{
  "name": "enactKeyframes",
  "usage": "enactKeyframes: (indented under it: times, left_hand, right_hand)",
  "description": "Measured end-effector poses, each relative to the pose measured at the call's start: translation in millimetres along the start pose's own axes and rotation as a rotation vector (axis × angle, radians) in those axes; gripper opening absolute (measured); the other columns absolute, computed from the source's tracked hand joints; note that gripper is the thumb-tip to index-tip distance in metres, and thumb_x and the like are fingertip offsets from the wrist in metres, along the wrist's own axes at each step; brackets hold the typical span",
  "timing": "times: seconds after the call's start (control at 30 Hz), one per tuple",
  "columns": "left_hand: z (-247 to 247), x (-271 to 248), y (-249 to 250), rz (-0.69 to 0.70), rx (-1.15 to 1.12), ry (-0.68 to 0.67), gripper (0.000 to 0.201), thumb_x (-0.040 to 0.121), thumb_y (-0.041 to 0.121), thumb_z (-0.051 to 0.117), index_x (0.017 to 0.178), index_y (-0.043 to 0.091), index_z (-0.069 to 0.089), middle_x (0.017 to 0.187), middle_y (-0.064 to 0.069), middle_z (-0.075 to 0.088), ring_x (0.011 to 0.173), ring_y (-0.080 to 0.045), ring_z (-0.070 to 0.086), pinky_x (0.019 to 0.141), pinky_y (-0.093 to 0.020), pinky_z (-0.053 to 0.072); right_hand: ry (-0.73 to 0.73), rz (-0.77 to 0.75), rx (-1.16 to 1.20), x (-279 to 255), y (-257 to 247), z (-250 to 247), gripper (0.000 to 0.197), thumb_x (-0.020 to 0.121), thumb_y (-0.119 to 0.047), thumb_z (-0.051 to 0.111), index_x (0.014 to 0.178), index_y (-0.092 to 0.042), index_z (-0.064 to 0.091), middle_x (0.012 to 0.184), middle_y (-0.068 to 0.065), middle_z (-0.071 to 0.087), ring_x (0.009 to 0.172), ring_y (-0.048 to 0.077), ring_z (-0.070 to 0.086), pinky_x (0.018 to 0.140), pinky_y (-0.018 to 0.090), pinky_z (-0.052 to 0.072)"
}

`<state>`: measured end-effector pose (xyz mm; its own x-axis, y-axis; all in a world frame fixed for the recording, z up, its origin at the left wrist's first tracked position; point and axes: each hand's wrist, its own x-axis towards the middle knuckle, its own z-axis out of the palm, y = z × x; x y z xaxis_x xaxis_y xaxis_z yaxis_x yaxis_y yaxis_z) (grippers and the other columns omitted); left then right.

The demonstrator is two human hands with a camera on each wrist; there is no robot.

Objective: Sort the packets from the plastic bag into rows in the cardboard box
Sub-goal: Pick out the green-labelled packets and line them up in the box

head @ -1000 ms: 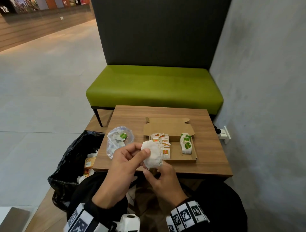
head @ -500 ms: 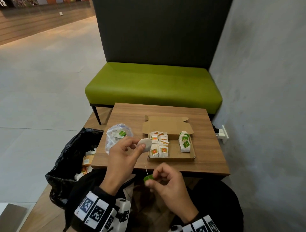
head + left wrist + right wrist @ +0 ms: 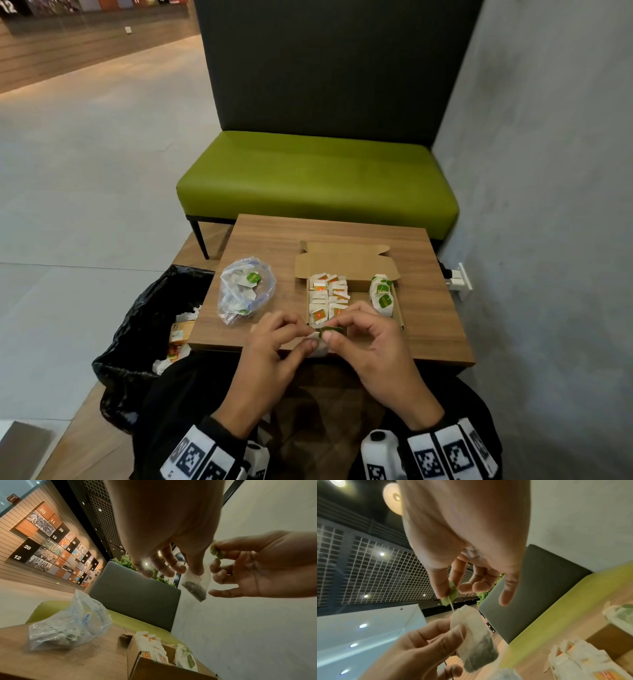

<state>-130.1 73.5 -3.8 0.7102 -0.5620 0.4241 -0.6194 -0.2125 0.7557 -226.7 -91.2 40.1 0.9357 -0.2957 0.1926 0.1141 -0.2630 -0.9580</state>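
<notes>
A white tea-bag packet (image 3: 318, 346) hangs from my left hand (image 3: 303, 339), pinched at its top between thumb and finger (image 3: 195, 585). My right hand (image 3: 334, 334) pinches its green tag (image 3: 330, 330) just above, with a short string between them (image 3: 452, 592). Both hands meet over the table's near edge, in front of the open cardboard box (image 3: 342, 270). In the box stand rows of orange-tag packets (image 3: 327, 298) on the left and green-tag packets (image 3: 382, 294) on the right. The clear plastic bag (image 3: 245, 291) with more packets lies left of the box.
A small wooden table (image 3: 431, 308) carries the box and bag. A black bin bag (image 3: 147, 325) with rubbish stands at its left. A green bench (image 3: 318, 181) is behind, and a grey wall with a socket (image 3: 459, 281) is on the right.
Half a second ago my right hand held the green tag low, away from the packet on its string. Now both hands are together, tag against the packet, nearer the box.
</notes>
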Motion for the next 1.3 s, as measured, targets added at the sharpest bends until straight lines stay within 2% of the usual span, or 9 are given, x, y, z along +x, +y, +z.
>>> enactKeyframes:
  times: [0.23, 0.33, 0.43, 0.63, 0.8, 0.9, 1.07, 1.17, 1.3]
  left_hand:
    - [2, -3, 1, 0.098, 0.022, 0.019, 0.013, 0.084, 0.035, 0.068, 0.097, 0.037, 0.070, 0.099, 0.024, 0.059, 0.096, -0.007, 0.059, 0.076, -0.045, 0.050]
    - [2, -3, 4, 0.105, 0.015, 0.008, 0.011, 0.084, 0.035, 0.068, 0.095, 0.034, 0.072, 0.099, 0.022, 0.060, 0.097, -0.007, 0.058, 0.077, -0.043, 0.049]
    - [1, -3, 7, 0.069, -0.056, 0.015, 0.012, 0.083, 0.034, 0.069, 0.092, 0.029, 0.075, 0.098, 0.019, 0.062, 0.097, -0.011, 0.060, 0.079, -0.039, 0.050]
    - [-1, -1, 14, -0.090, -0.318, 0.017, 0.010, 0.078, 0.036, 0.073, 0.088, 0.036, 0.074, 0.104, 0.011, 0.063, 0.105, -0.015, 0.061, 0.088, -0.018, 0.046]
    - [0, 4, 9, -0.172, -0.313, 0.024, 0.044, 0.074, 0.046, 0.073, 0.115, 0.050, 0.060, 0.134, 0.018, 0.047, 0.120, -0.017, 0.051, 0.089, -0.032, 0.047]
    - [1, 8, 4, -0.239, -0.357, 0.032, 0.059, 0.071, 0.047, 0.073, 0.125, 0.049, 0.050, 0.138, 0.019, 0.043, 0.120, -0.013, 0.049, 0.091, -0.034, 0.047]
    - [5, 8, 1, -0.394, -0.464, 0.012, 0.061, 0.073, 0.042, 0.079, 0.127, 0.034, 0.053, 0.126, 0.020, 0.056, 0.114, -0.008, 0.055, 0.089, -0.034, 0.052]
    - [12, 5, 6, -0.427, -0.592, -0.007, 0.029, 0.090, 0.029, 0.061, 0.117, 0.018, 0.064, 0.109, 0.002, 0.071, 0.094, -0.013, 0.067, 0.078, -0.029, 0.054]
    - [25, 3, 15, -0.446, -0.649, -0.006, 0.029, 0.090, 0.025, 0.057, 0.111, 0.009, 0.068, 0.093, -0.003, 0.076, 0.077, -0.006, 0.066, 0.070, -0.022, 0.053]
  right_hand:
    - [0.042, 0.164, 0.174, 6, 3, 0, 0.017, 0.085, -0.015, 0.077, 0.098, -0.025, 0.076, 0.094, 0.011, 0.074, 0.094, 0.030, 0.069, 0.085, 0.043, 0.059]
    - [0.043, 0.231, 0.178, 7, 5, 0, 0.013, 0.085, -0.012, 0.076, 0.095, -0.019, 0.077, 0.088, 0.010, 0.076, 0.088, 0.026, 0.072, 0.080, 0.039, 0.060]
    - [0.003, 0.282, 0.181, 6, 6, 0, 0.010, 0.083, -0.013, 0.078, 0.092, -0.015, 0.076, 0.085, 0.007, 0.077, 0.081, 0.017, 0.073, 0.071, 0.022, 0.055]
    - [-0.079, 0.271, 0.138, 4, 12, 2, 0.012, 0.081, -0.027, 0.080, 0.089, -0.019, 0.077, 0.092, 0.006, 0.075, 0.089, 0.018, 0.069, 0.077, 0.027, 0.056]
    - [-0.200, 0.224, 0.197, 2, 11, 8, 0.031, 0.091, -0.032, 0.066, 0.122, -0.024, 0.068, 0.119, -0.004, 0.070, 0.115, 0.013, 0.064, 0.092, 0.029, 0.055]
    - [-0.230, 0.223, 0.303, 2, 7, 11, 0.029, 0.094, -0.026, 0.060, 0.119, -0.014, 0.070, 0.115, 0.000, 0.073, 0.113, 0.013, 0.065, 0.092, 0.025, 0.052]
    - [0.015, 0.229, 0.394, 2, 17, 22, 0.021, 0.089, -0.028, 0.067, 0.092, -0.009, 0.074, 0.094, 0.013, 0.074, 0.089, 0.020, 0.068, 0.081, 0.028, 0.054]
    - [0.200, 0.259, 0.446, 4, 23, 26, 0.027, 0.086, -0.029, 0.069, 0.094, -0.003, 0.072, 0.090, 0.014, 0.075, 0.082, 0.021, 0.069, 0.075, 0.028, 0.055]
    - [0.323, 0.273, 0.374, 4, 32, 32, 0.019, 0.087, -0.024, 0.072, 0.093, -0.006, 0.073, 0.087, 0.010, 0.076, 0.081, 0.019, 0.071, 0.072, 0.026, 0.056]
